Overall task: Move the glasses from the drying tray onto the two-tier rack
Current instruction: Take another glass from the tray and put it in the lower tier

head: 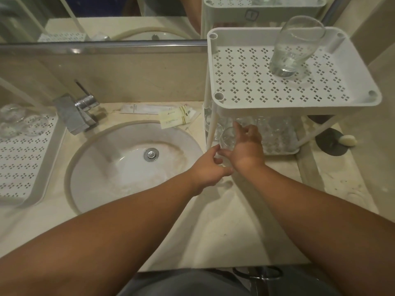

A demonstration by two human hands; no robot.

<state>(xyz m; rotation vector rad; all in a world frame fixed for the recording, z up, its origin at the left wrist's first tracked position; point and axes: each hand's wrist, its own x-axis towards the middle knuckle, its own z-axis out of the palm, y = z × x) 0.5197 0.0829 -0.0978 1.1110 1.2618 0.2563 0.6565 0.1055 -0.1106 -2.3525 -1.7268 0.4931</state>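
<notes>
Both hands hold one small glass (227,139) at the rack's bottom shelf (277,149): left hand (208,165) pinching, right hand (245,146) wrapped round; slide it in slowly, missing the leg (211,129)

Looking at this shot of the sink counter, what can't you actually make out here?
- Lower tier of the two-tier rack, head view: glass count unclear; the top tier covers it.
- Small glass: right hand and left hand hide its base.
- Drying tray: cut by left edge; its glasses blur together.
</notes>
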